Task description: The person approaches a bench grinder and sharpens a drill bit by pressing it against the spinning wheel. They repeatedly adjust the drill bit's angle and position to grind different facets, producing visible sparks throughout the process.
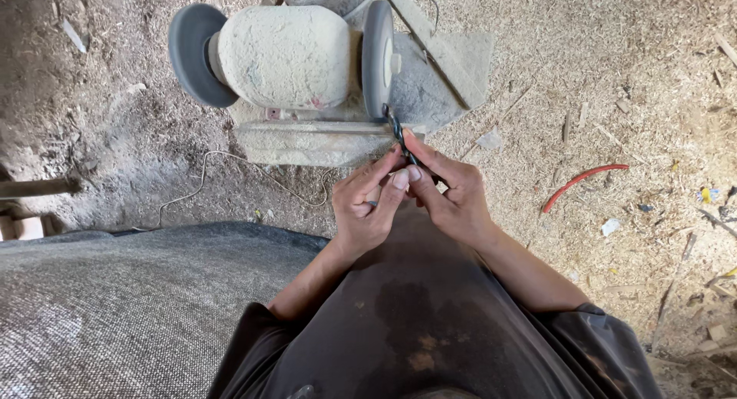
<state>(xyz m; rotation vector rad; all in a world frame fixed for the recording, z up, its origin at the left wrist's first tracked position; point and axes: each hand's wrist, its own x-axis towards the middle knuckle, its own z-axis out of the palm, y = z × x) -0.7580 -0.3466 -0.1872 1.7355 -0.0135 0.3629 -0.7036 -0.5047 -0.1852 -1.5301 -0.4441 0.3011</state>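
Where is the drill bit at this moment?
In the head view, the drill bit is just right of centre, pinched between the fingertips of the left hand and right hand, its tip against the lower edge of the bench grinder's right wheel.

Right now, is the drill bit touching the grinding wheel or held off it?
Touching: the drill bit, pinched by left hand and right hand, meets the right grinding wheel at its tip.

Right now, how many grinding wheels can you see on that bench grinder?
2. The left grinding wheel is at the motor's left end; the right grinding wheel is at its right end, with the drill bit against its lower edge.
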